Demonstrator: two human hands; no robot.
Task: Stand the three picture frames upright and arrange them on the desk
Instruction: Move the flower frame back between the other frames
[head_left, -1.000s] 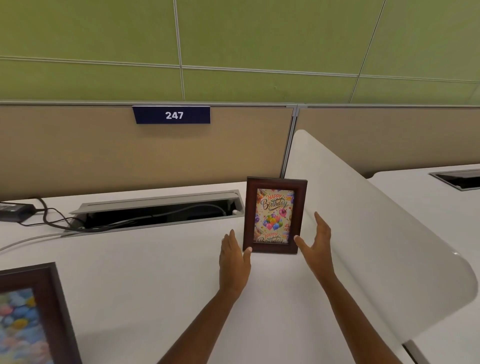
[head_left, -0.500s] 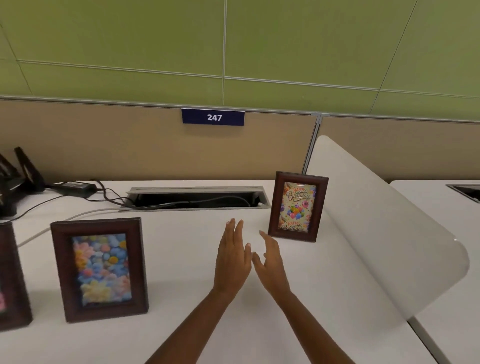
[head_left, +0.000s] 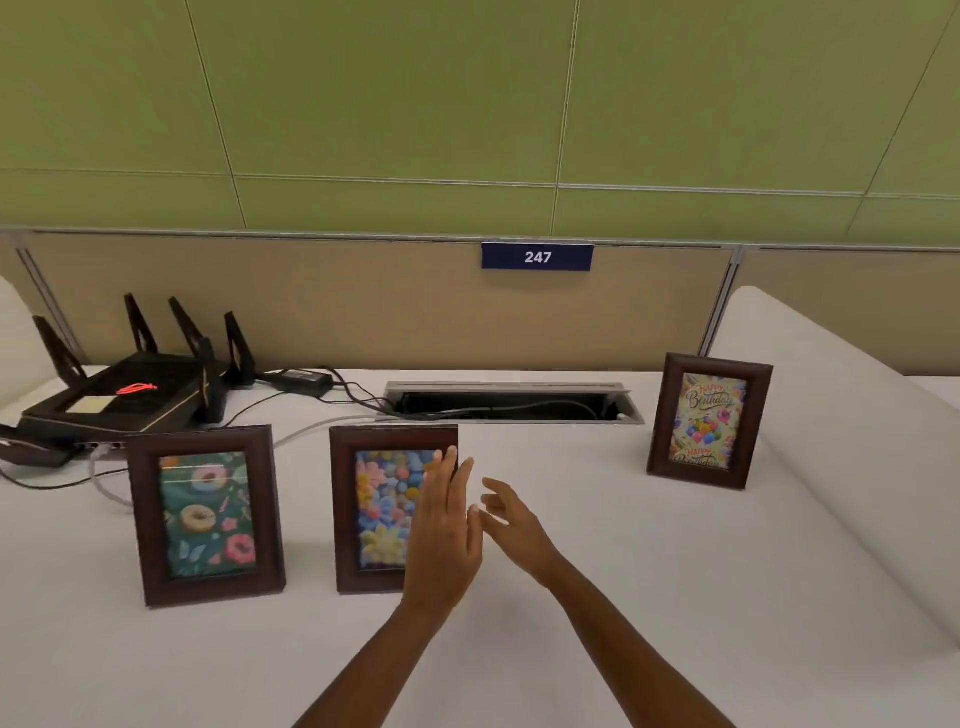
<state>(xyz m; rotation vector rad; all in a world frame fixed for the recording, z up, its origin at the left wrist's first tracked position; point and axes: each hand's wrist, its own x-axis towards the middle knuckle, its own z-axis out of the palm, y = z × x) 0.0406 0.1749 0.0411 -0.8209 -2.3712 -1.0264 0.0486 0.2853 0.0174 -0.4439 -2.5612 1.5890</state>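
Three dark wooden picture frames stand upright on the white desk (head_left: 649, 597). The doughnut picture frame (head_left: 205, 514) is at the left. Beside it stands the flower picture frame (head_left: 382, 506), its right side hidden behind my left hand (head_left: 444, 535). That hand is flat, fingers apart, holding nothing, in front of this frame; whether it touches it I cannot tell. My right hand (head_left: 511, 522) hovers open just to the right, over bare desk. The birthday picture frame (head_left: 707, 422) stands apart at the far right, near the curved white divider (head_left: 841, 441).
A black router with several antennas (head_left: 130, 389) sits at the back left with a power adapter (head_left: 301, 380) and cables. A cable trough (head_left: 511, 404) lies open along the back of the desk. Beige partition with a "247" sign (head_left: 537, 256) stands behind.
Both hands left the birthday frame and moved left to the flower frame. My view swung left, bringing the doughnut frame and the router into sight.
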